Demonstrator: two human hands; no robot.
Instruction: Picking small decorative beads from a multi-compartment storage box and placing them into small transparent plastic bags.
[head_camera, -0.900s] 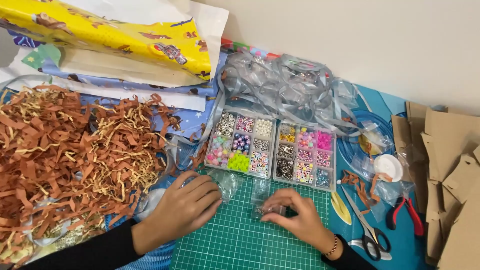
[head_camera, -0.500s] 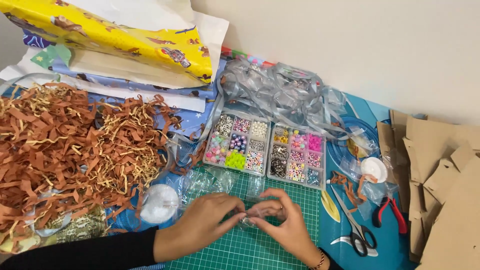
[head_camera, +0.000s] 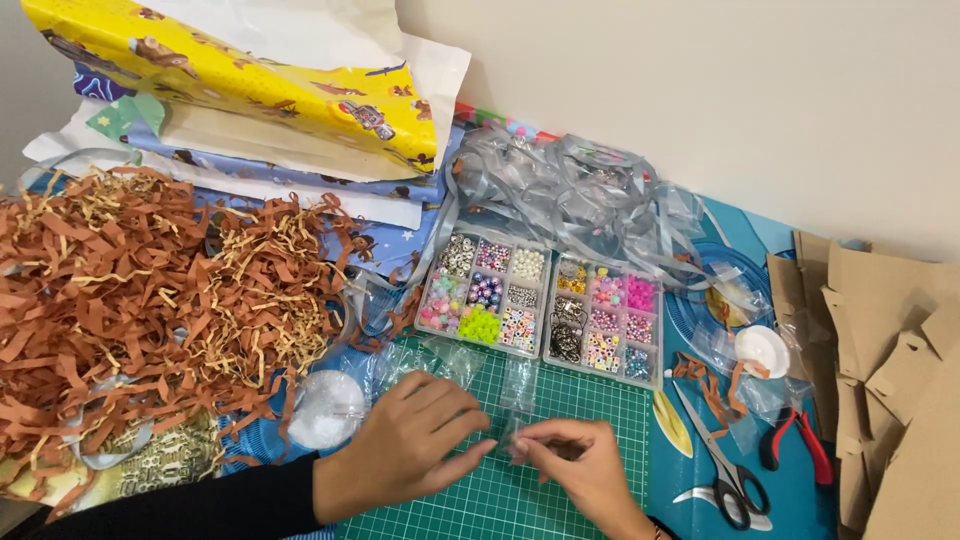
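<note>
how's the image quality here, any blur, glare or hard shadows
Head view: even, soft light with only faint shadows; slight motion softness on the hands, left hand and right hand; mild sheen on the silver ribbon; bead boxes are sharp.
</note>
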